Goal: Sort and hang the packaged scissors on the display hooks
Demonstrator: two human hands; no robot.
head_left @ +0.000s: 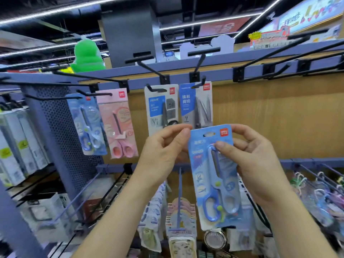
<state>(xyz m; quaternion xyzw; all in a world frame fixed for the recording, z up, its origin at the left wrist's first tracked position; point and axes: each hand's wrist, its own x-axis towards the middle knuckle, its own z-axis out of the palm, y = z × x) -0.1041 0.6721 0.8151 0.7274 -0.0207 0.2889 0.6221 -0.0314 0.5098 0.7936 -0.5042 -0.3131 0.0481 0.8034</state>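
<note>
One blue scissors pack (200,164), red deli logo top right, sits just right of centre frame, long axis near upright, blades up, the right hand (260,164) clasping it, thumb on front. The left hand (163,153) curls at its upper left corner; whether pinching, I cannot tell. Four more hang above on black hooks (151,70): a pale blue pack (87,123), a pink pack (119,125), a HOME pack (160,108), a 锋利剪切 pack (197,105)

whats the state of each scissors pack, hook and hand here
held blue pack: unhung, upright, in both hands
left hand: pinches its top corner
right hand: grips its upper edge
hung blue pack: on hook
pink pack: on hook
HOME pack: on hook
upper right hooks: bare
</note>
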